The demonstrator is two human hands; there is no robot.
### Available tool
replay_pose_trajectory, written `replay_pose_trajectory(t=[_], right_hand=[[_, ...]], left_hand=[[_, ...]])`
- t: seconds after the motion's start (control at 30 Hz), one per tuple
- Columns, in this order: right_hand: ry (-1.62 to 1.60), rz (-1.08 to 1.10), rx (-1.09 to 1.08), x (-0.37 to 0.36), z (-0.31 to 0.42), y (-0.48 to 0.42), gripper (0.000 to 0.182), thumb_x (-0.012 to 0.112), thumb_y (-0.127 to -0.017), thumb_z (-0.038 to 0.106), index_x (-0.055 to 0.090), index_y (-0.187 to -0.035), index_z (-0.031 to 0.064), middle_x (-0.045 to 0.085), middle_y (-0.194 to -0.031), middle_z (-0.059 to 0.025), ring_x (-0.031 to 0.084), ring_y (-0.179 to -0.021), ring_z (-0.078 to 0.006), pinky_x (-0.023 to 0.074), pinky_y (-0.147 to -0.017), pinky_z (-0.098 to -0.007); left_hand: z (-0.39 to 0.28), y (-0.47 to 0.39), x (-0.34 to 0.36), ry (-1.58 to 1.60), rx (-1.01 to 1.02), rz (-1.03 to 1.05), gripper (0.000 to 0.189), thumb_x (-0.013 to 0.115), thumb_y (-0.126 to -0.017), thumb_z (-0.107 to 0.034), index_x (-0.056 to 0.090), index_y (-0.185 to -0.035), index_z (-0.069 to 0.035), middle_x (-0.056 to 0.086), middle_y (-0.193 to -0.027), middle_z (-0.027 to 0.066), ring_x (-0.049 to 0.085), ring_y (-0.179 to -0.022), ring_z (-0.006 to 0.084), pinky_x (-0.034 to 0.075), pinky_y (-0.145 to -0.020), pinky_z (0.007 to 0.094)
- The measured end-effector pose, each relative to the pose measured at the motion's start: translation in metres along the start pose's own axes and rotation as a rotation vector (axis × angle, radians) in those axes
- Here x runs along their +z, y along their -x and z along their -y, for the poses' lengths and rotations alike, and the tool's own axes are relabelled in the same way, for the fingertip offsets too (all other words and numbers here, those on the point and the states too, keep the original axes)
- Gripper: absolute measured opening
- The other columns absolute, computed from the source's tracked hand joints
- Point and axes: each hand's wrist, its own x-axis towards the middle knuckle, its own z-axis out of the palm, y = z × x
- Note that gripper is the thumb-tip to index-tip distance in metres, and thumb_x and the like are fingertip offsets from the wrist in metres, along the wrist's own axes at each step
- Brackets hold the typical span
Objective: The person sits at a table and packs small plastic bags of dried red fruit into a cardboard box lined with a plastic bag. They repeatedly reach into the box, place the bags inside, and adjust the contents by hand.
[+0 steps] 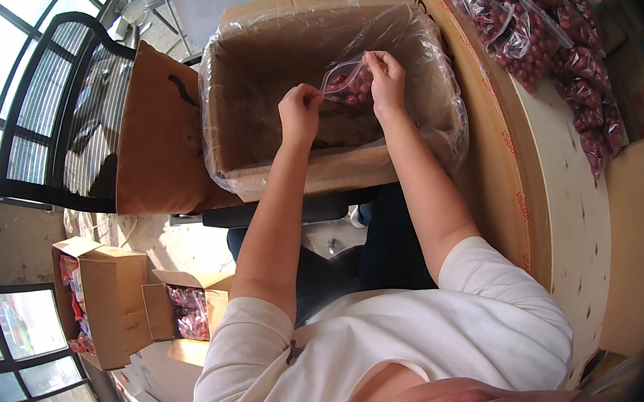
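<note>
Between my two hands hangs a clear zip-top plastic bag (349,88) with dark red jujubes in its lower part. My left hand (300,110) pinches one end of the bag's top edge. At the opposite end, my right hand (387,81) grips the other top corner with thumb and fingers. The bag is over a large cardboard box (306,173) lined with clear plastic film. The film folds out over the box's rim. Brown, unclear contents show at the bottom of the box.
Several filled jujube bags (525,37) are piled on a wooden surface (579,230) at the right. An orange-brown cushion (158,143) leans on a mesh-backed chair (35,127) at the left. Lower left stand an open carton (117,298) with packets and a smaller carton (158,311) holding jujube bags.
</note>
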Motion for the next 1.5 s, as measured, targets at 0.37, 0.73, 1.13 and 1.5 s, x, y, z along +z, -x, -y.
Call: replay_pose_trajectory(t=[0.37, 0.73, 1.13, 1.5], right_hand=[[-0.038, 0.084, 0.019, -0.004, -0.006, -0.003, 0.011, 0.062, -0.09, 0.014, 0.063, -0.089, 0.0024, 0.063, -0.081, 0.0006, 0.057, -0.074, -0.0054, 0.0452, -0.069, -0.0197], [-0.049, 0.056, 0.096, 0.002, 0.005, 0.002, 0.011, 0.061, -0.09, 0.012, 0.062, -0.086, 0.0016, 0.063, -0.078, -0.0002, 0.055, -0.072, -0.0054, 0.0442, -0.068, -0.0198], [-0.066, 0.071, 0.114, 0.002, 0.004, 0.002, 0.011, 0.062, -0.09, 0.011, 0.062, -0.088, 0.0008, 0.062, -0.082, -0.0016, 0.057, -0.078, -0.0073, 0.0451, -0.076, -0.0217], [-0.076, 0.122, 0.173, 0.001, 0.008, 0.004, 0.01, 0.062, -0.09, 0.015, 0.061, -0.087, 0.0053, 0.063, -0.081, 0.0004, 0.058, -0.074, -0.0059, 0.0451, -0.05, -0.0204]], left_hand=[[0.006, 0.001, 0.009, -0.001, 0.074, 0.052, 0.012, 0.067, -0.076, -0.003, 0.058, -0.083, -0.001, 0.061, -0.078, 0.0117, 0.06, -0.074, 0.0239, 0.048, -0.067, 0.0326], [-0.004, -0.001, 0.003, 0.045, 0.045, 0.017, 0.016, 0.073, -0.07, 0.0, 0.059, -0.077, 0.0, 0.06, -0.071, 0.0116, 0.058, -0.062, 0.023, 0.046, -0.059, 0.032], [-0.001, -0.002, 0.003, -0.024, 0.065, 0.085, 0.014, 0.071, -0.072, -0.002, 0.058, -0.077, -0.001, 0.058, -0.069, 0.0098, 0.056, -0.063, 0.0203, 0.045, -0.061, 0.0302], [-0.004, -0.003, 0.004, 0.077, 0.06, 0.03, 0.015, 0.072, -0.072, -0.004, 0.059, -0.079, -0.002, 0.058, -0.07, 0.0104, 0.056, -0.062, 0.022, 0.045, -0.059, 0.0321]])
